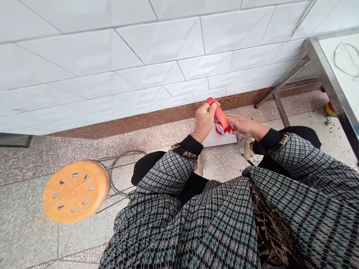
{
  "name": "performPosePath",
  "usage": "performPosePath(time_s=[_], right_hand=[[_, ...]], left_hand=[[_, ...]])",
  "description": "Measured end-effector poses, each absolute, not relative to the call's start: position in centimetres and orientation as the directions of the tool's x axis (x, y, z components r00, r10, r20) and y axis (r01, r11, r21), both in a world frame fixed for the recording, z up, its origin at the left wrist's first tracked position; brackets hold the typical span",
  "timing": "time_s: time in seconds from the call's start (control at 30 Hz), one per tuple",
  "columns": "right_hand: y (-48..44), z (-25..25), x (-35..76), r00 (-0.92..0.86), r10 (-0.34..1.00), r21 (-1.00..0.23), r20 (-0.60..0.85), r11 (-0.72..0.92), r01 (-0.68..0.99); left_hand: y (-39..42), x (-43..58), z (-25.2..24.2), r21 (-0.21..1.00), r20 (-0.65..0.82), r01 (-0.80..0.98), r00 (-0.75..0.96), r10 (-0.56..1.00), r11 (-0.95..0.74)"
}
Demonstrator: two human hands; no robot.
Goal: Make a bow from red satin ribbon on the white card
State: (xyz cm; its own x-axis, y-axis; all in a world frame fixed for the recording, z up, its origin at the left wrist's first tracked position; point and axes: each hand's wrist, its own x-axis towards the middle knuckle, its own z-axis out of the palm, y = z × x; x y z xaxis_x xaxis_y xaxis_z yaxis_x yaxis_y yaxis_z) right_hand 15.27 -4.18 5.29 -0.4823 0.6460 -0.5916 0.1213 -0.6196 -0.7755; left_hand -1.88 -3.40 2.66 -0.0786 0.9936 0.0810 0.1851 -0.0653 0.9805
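A roll of red tape [223, 118] is between my two hands, with a whitish core at its lower end and a wide red band running up to the left. My left hand [204, 118] is closed on the upper part of the band, thumb on top. On the other side, my right hand [243, 125] has its fingers closed at the lower end, by the core; part of that grip is hidden. Below the hands, a flat white panel [221, 139] with a dark edge lies on the floor, partly covered by the left wrist.
A round orange stool [75, 191] with holes in its seat stands at the left. To the right is a metal-framed table [327, 71] with a thin wire loop on top. The white tiled wall [168, 41] rises in front. A red and yellow object [331, 109] lies beneath the table.
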Motion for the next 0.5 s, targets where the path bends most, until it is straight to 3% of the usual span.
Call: performPosePath(time_s=[0.3,0.5], right_hand=[[-4.0,5.6,15.3,-0.401,0.645,-0.741,-0.650,-0.656,0.146],[-4.6,6.4,15.5,-0.495,0.739,-0.882,-0.457,-0.447,0.147]], left_hand=[[-2.9,-1.9,2.2,0.989,0.007,0.149,-0.033,0.999,-0.002],[-1.8,-2.2,0.9,0.986,-0.033,0.163,-0.078,0.996,0.046]])
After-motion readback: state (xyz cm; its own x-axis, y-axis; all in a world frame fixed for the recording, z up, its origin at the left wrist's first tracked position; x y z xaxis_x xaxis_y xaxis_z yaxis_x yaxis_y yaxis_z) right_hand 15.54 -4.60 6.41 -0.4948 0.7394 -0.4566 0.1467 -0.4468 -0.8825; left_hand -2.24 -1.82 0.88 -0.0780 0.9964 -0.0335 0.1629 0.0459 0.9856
